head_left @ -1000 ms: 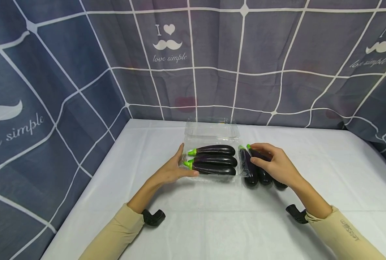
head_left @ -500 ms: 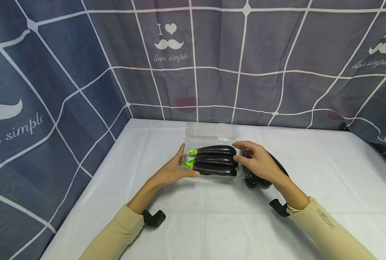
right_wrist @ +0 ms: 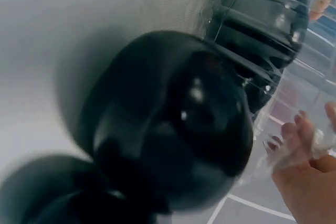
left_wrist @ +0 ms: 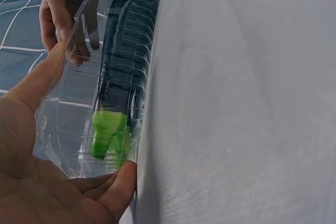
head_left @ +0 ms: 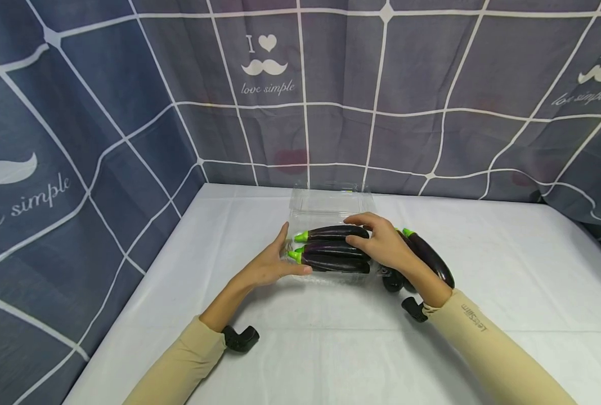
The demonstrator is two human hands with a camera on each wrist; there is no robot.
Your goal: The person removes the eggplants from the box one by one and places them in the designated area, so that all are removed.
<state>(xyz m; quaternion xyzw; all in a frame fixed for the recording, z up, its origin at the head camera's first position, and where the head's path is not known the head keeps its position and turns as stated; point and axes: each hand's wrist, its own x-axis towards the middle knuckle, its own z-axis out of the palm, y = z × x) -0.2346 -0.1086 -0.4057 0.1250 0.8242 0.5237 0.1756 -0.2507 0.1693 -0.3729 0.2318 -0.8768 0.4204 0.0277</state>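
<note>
Three dark, glossy eggplants (head_left: 338, 264) with green stems lie side by side in a clear plastic container (head_left: 328, 202) whose lid stands open at the back. My left hand (head_left: 262, 267) grips the container's left end, thumb at the near side; in the left wrist view its fingers wrap that end, close to the green stems (left_wrist: 109, 121). My right hand (head_left: 389, 244) reaches over the container's right end. Its fingers are spread across the far eggplant (head_left: 323, 233), thumb near the middle one. Part of the far and middle eggplants is hidden beneath it.
Loose eggplants (head_left: 429, 259) lie right of the container, partly under my right wrist; their rounded ends (right_wrist: 173, 124) loom large in the right wrist view. A white cloth (head_left: 300, 343) covers the table. A grey checked curtain (head_left: 341, 135) stands behind and at both sides.
My right hand has moved left, from above the loose eggplants to above those in the container. The rightmost loose eggplant has come into full sight. My left hand stays at the container's end.
</note>
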